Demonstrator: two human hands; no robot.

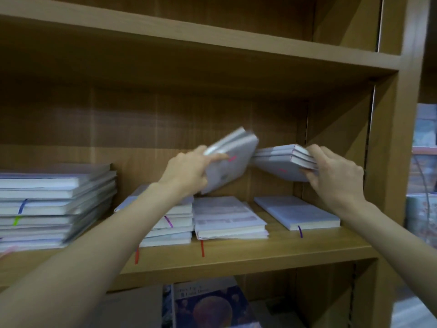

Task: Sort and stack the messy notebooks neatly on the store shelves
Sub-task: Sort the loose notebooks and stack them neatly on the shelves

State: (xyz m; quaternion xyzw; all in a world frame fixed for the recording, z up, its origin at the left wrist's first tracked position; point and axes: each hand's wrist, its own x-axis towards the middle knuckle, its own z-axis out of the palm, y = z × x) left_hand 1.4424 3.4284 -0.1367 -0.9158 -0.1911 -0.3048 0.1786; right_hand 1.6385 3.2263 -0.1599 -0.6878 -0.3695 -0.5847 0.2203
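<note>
**Notebooks held above the shelf**

The left hand (pixel 189 171) clasps a tilted pair of notebooks (pixel 230 162); the right hand (pixel 335 172) clasps a bundle of notebooks (pixel 283 162); both grips are raised over the shelf (pixel 260 256), above the flat stacks (pixel 227 218).

Motion blur on the tilted notebooks (pixel 230 162) in left hand (pixel 186 171), cover print unreadable. Left arm hides most of the stack behind it (pixel 175 223). Far-left stack (pixel 54 204) smeared & cut off by frame edge. Lower-shelf dark book (pixel 210 306) clipped at bottom, title illegible.
</note>
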